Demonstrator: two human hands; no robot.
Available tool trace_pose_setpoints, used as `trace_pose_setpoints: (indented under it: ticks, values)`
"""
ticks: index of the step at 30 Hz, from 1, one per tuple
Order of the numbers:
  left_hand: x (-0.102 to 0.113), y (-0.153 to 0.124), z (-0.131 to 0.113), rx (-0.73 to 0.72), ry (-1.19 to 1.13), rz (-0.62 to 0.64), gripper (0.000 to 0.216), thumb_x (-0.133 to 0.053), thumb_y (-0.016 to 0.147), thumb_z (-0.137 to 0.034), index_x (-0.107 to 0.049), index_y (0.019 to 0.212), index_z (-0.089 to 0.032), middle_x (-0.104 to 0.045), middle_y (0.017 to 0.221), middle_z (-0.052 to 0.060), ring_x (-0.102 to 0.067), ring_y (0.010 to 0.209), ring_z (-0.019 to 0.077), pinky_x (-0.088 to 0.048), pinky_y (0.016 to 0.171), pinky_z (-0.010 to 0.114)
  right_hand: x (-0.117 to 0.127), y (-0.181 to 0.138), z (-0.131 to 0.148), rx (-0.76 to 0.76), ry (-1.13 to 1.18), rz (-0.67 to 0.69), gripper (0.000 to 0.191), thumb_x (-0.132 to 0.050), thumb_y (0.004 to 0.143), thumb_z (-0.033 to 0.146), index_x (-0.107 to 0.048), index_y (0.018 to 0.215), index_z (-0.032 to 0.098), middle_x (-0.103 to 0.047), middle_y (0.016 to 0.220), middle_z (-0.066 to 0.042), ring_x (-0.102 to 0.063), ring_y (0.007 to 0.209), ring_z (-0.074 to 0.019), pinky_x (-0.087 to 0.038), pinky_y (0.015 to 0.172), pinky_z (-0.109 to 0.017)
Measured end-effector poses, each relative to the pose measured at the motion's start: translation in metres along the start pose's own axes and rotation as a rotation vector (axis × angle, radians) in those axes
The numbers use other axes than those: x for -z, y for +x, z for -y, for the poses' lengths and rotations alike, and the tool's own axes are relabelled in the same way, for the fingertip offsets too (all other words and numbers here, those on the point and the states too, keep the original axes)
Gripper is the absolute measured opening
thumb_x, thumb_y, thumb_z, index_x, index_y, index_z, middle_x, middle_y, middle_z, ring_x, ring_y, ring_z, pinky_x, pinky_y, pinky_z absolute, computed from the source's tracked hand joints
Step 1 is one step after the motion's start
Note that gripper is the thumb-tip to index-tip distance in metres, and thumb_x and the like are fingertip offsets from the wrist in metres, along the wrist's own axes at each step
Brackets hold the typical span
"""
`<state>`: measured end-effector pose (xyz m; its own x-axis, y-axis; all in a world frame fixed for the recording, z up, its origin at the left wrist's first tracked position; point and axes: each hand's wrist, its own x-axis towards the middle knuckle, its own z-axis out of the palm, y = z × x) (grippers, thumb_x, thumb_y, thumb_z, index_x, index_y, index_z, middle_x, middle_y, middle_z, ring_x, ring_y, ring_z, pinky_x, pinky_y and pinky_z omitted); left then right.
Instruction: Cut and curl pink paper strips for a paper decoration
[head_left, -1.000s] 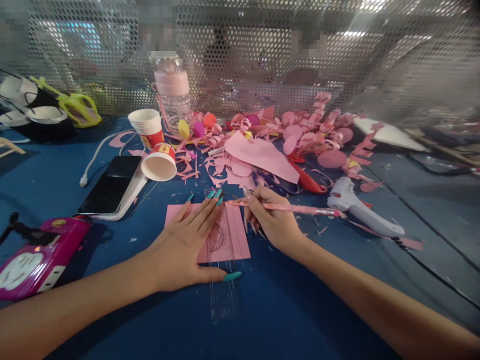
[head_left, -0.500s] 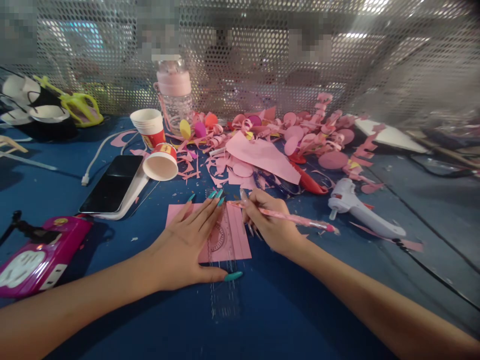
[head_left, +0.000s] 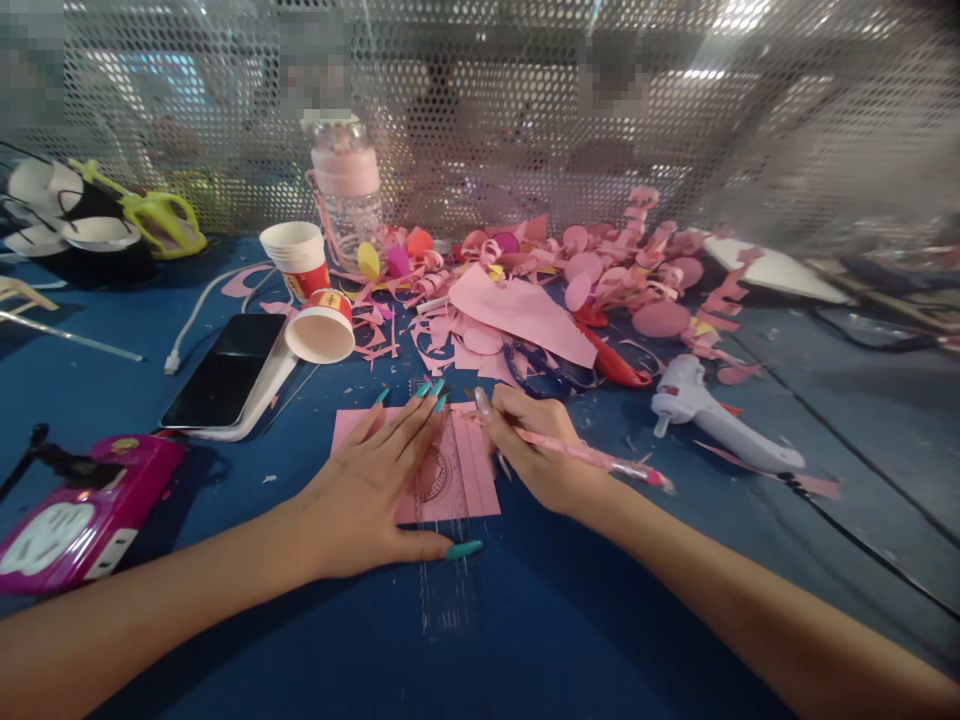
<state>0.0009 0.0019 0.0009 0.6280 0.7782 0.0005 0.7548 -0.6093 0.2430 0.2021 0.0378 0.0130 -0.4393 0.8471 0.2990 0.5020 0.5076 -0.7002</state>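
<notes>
One splayed left hand (head_left: pixel 356 500) pins a clear plastic ruler (head_left: pixel 453 490) past the pink paper's (head_left: pixel 484 485) near edge; my right hand (head_left: pixel 541 450) pinches a slender pink pencil (head_left: pixel 581 455) I'd guide snugly alongside.

From my end I've got a blue tabletop (head_left: pixel 555 640) backed by a silvery perforated metal panel (head_left: pixel 510 120), with white glare (head_left: pixel 742 12) up top right and a bluish glow (head_left: pixel 161 75) through the holes upper left.
</notes>
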Motion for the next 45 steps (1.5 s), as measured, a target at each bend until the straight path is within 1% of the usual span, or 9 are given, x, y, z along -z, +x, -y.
trace_pose_setpoints:
  ticks: [4,12,17,21,24,32,40,43,45]
  values:
    - [-0.001,0.0,0.001,-0.012,0.006,-0.015,0.099,-0.035,0.069,-0.076,0.003,0.141,-0.019,-0.014,0.147,0.014,-0.014,0.134,0.0304,-0.012,0.106,0.053,0.002,-0.002,0.0,0.04,-0.001,0.022,0.031,-0.037,0.089,0.024,-0.04,0.059,0.019,-0.045,0.051,0.003,-0.04,0.045,-0.0078,-0.03,0.047,-0.023]
    - [0.0,-0.001,0.001,-0.02,0.007,-0.016,0.097,-0.036,0.07,-0.074,-0.003,0.141,-0.017,-0.014,0.147,0.014,-0.013,0.134,0.03,-0.012,0.107,0.052,0.005,-0.009,0.005,0.09,0.032,0.085,0.034,-0.037,0.088,0.023,-0.037,0.055,0.02,-0.04,0.043,0.005,-0.039,0.039,-0.0071,-0.03,0.044,-0.023]
    - [-0.001,-0.001,0.002,-0.023,0.007,-0.021,0.099,-0.036,0.069,-0.075,0.0,0.141,-0.016,-0.013,0.147,0.014,-0.014,0.134,0.0296,-0.012,0.107,0.051,0.006,-0.015,0.008,0.129,0.08,0.117,0.036,-0.038,0.087,0.022,-0.036,0.052,0.02,-0.038,0.04,0.006,-0.038,0.037,-0.0072,-0.029,0.043,-0.022]
    - [-0.003,-0.003,0.002,-0.025,0.03,-0.034,0.1,-0.034,0.069,-0.075,0.003,0.141,-0.016,-0.011,0.147,0.014,-0.012,0.135,0.0286,-0.011,0.108,0.049,0.008,-0.016,0.008,0.305,0.077,0.148,0.033,-0.038,0.084,0.016,-0.038,0.051,0.02,-0.039,0.042,0.005,-0.036,0.037,-0.0074,-0.026,0.041,-0.023]
    - [-0.004,-0.003,0.002,-0.018,0.033,-0.042,0.1,-0.034,0.069,-0.075,0.003,0.141,-0.017,-0.011,0.148,0.013,-0.012,0.135,0.0284,-0.01,0.108,0.049,0.01,-0.016,0.01,0.417,0.063,0.171,0.032,-0.036,0.081,0.013,-0.034,0.051,0.021,-0.035,0.043,0.005,-0.034,0.038,-0.0088,-0.025,0.042,-0.025]
    - [-0.002,-0.001,0.002,-0.03,0.016,-0.031,0.101,-0.034,0.068,-0.076,0.0,0.141,-0.016,-0.014,0.147,0.014,-0.016,0.134,0.0306,-0.011,0.107,0.05,0.012,-0.02,0.017,0.525,0.135,0.277,0.027,-0.035,0.073,0.008,-0.023,0.053,0.023,-0.03,0.044,0.005,-0.031,0.04,-0.0101,-0.027,0.044,-0.027]
    - [-0.001,-0.001,0.002,-0.023,0.029,-0.012,0.101,-0.032,0.068,-0.077,0.0,0.141,-0.014,-0.013,0.147,0.015,-0.014,0.134,0.0302,-0.011,0.107,0.051,0.012,-0.021,0.018,0.553,0.212,0.338,0.03,-0.034,0.074,0.01,-0.016,0.054,0.023,-0.027,0.042,0.005,-0.032,0.038,-0.0103,-0.025,0.044,-0.028]
    - [-0.001,-0.001,0.002,-0.016,0.029,-0.002,0.101,-0.032,0.068,-0.077,-0.001,0.141,-0.014,-0.012,0.147,0.015,-0.013,0.134,0.0297,-0.011,0.107,0.051,0.013,-0.024,0.014,0.551,0.192,0.278,0.03,-0.036,0.077,0.012,-0.023,0.052,0.022,-0.033,0.041,0.005,-0.035,0.038,-0.01,-0.027,0.044,-0.028]
    - [-0.001,-0.001,0.002,-0.009,0.03,-0.01,0.101,-0.032,0.069,-0.077,-0.001,0.141,-0.014,-0.011,0.147,0.014,-0.012,0.135,0.029,-0.01,0.108,0.051,0.014,-0.024,0.011,0.466,0.13,0.115,0.031,-0.038,0.081,0.016,-0.032,0.051,0.022,-0.039,0.041,0.004,-0.038,0.039,-0.0098,-0.029,0.044,-0.027]
